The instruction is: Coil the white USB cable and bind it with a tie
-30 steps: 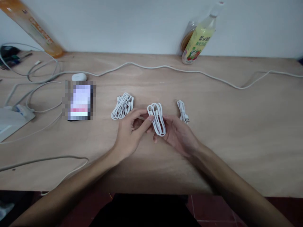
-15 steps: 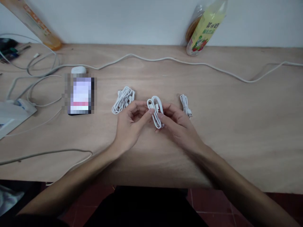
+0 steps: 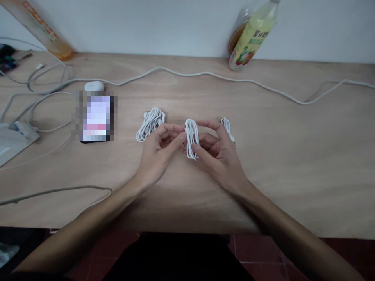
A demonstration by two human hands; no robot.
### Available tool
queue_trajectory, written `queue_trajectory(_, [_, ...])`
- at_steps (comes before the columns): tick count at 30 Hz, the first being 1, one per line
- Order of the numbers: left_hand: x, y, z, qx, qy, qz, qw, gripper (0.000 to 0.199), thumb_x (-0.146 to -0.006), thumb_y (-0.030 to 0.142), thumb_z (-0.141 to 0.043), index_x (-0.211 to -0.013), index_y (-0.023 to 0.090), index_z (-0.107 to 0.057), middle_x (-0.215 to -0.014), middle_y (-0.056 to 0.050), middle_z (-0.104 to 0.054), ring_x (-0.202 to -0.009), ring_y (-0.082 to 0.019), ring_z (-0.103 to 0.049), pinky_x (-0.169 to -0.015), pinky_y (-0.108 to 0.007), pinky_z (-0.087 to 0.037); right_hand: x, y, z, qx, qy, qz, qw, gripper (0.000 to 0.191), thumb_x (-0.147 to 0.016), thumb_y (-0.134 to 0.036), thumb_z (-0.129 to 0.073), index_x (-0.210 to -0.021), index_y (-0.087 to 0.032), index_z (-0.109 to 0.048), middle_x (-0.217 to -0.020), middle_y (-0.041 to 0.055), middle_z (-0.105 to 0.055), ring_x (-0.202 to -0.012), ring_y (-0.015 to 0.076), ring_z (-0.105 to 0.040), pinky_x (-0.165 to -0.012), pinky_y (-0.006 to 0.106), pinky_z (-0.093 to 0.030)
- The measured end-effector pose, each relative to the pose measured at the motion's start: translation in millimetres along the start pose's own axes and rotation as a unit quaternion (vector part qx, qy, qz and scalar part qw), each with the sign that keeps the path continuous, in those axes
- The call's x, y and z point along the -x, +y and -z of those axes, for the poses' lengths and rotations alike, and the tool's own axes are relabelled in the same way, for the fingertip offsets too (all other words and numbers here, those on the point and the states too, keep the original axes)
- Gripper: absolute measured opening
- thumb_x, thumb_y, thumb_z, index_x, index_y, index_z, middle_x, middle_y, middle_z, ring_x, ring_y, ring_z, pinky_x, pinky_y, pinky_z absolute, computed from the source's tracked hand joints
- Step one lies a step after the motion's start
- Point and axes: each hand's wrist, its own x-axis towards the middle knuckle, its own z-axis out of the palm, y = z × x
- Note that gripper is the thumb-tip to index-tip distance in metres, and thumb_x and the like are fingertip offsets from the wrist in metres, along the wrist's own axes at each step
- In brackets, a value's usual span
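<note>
A coiled white USB cable is held upright between both hands above the wooden table. My left hand pinches its left side between thumb and fingers. My right hand grips the right side, its thumb across the front of the coil and its index finger at the top. Behind my left hand lies a bundle of white cables, partly covered by the fingers. Another small coiled white cable rests just beyond my right hand, which hides part of it.
A phone with a blurred screen lies at left, a white earbud case behind it. A long white cord crosses the table. Bottles stand along the wall. Tangled cords and a white power strip occupy the far left.
The coil has turned in my hands, and its metal plug no longer shows as clearly. My right index finger has lifted to the coil's top. The view has shifted slightly.
</note>
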Motion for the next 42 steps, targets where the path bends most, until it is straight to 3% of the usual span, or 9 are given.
queue_trajectory(6, [-0.9, 0.7, -1.3, 0.007, -0.002, 0.01, 1.0, 0.02, -0.084, 0.028, -0.092, -0.094, 0.021, -0.076, -0.083, -0.001, -0.078, -0.075, -0.017, -0.073, -0.073, -0.031, -0.065, 1.3, 0.8, 0.6, 0.012, -0.026, 0.011, 1.0, 0.042, -0.108, -0.038, -0.071, -0.143, -0.032, -0.051, -0.115, 0.0043, -0.083, -0.105, 0.0239, -0.082, -0.099, 0.048, -0.065])
queue_trajectory(13, [-2.3, -4.1, 1.6, -0.007, 0.008, 0.017, 1.0, 0.013, -0.086, 0.026, -0.086, -0.091, 0.021, -0.074, -0.083, -0.001, -0.075, -0.076, -0.018, -0.073, -0.072, -0.032, -0.065, 1.9, 3.8, 0.5, 0.038, -0.036, 0.023, 0.998, 0.042, -0.107, -0.032, -0.069, -0.144, -0.031, -0.051, -0.129, 0.0066, -0.08, -0.112, 0.0244, -0.082, -0.103, 0.049, -0.066])
queue_trajectory(21, [-1.8, -3.0, -1.1, 0.013, 0.048, 0.003, 0.999, 0.02, -0.085, 0.02, -0.081, -0.082, 0.024, -0.062, -0.079, 0.002, -0.07, -0.076, -0.017, -0.072, -0.076, -0.032, -0.065, 2.3, 4.7, -0.1, 0.045, 0.004, 0.033, 0.998, 0.042, -0.108, -0.03, -0.068, -0.146, -0.031, -0.051, -0.129, 0.0079, -0.079, -0.116, 0.0252, -0.08, -0.102, 0.048, -0.066])
queue_trajectory(27, [1.4, 0.1, -1.5, -0.015, 0.007, -0.004, 1.0, 0.007, -0.091, 0.028, -0.081, -0.09, 0.024, -0.076, -0.085, -0.002, -0.077, -0.085, -0.021, -0.074, -0.083, -0.035, -0.065, 1.3, 4.6, 1.7, 0.062, 0.012, 0.035, 0.997, 0.041, -0.105, -0.029, -0.072, -0.142, -0.031, -0.055, -0.118, 0.0043, -0.081, -0.105, 0.023, -0.079, -0.092, 0.043, -0.065])
queue_trajectory(31, [3.4, 0.9, -1.1, -0.065, -0.006, -0.051, 0.997, 0.012, -0.095, 0.029, -0.08, -0.085, 0.025, -0.082, -0.09, -0.003, -0.077, -0.088, -0.019, -0.072, -0.086, -0.033, -0.061, -0.2, 2.6, 1.5, 0.043, 0.017, 0.028, 0.999, 0.044, -0.103, -0.033, -0.076, -0.141, -0.032, -0.055, -0.112, 0.0026, -0.081, -0.099, 0.0219, -0.079, -0.088, 0.042, -0.064])
queue_trajectory(36, [2.4, -0.8, 1.6, -0.096, -0.012, -0.097, 0.991, 0.009, -0.094, 0.025, -0.083, -0.089, 0.028, -0.089, -0.11, -0.006, -0.08, -0.116, -0.022, -0.073, -0.104, -0.035, -0.06, -0.7, 2.9, 0.1, 0.002, 0.038, 0.023, 0.999, 0.041, -0.097, -0.038, -0.085, -0.125, -0.032, -0.055, -0.103, -0.0012, -0.081, -0.09, 0.0196, -0.078, -0.081, 0.037, -0.061])
queue_trajectory(39, [1.9, -2.3, 3.4, -0.112, -0.018, -0.103, 0.988, 0.006, -0.092, 0.026, -0.086, -0.09, 0.029, -0.091, -0.108, -0.006, -0.081, -0.114, -0.023, -0.074, -0.101, -0.036, -0.062, -0.6, 2.0, 0.9, -0.003, 0.034, 0.019, 0.999, 0.029, -0.098, -0.039, -0.083, -0.113, -0.029, -0.06, -0.1, -0.0011, -0.08, -0.087, 0.0178, -0.075, -0.081, 0.035, -0.059])
queue_trajectory(42, [1.8, -4.3, 4.9, -0.141, -0.008, -0.113, 0.984, 0.003, -0.089, 0.027, -0.09, -0.086, 0.029, -0.09, -0.105, -0.006, -0.079, -0.102, -0.021, -0.074, -0.087, -0.032, -0.064, -0.8, -0.6, 1.9, -0.012, -0.006, 0.021, 1.0, 0.014, -0.101, -0.038, -0.077, -0.104, -0.027, -0.068, -0.101, -0.0001, -0.079, -0.089, 0.0177, -0.073, -0.086, 0.035, -0.059])
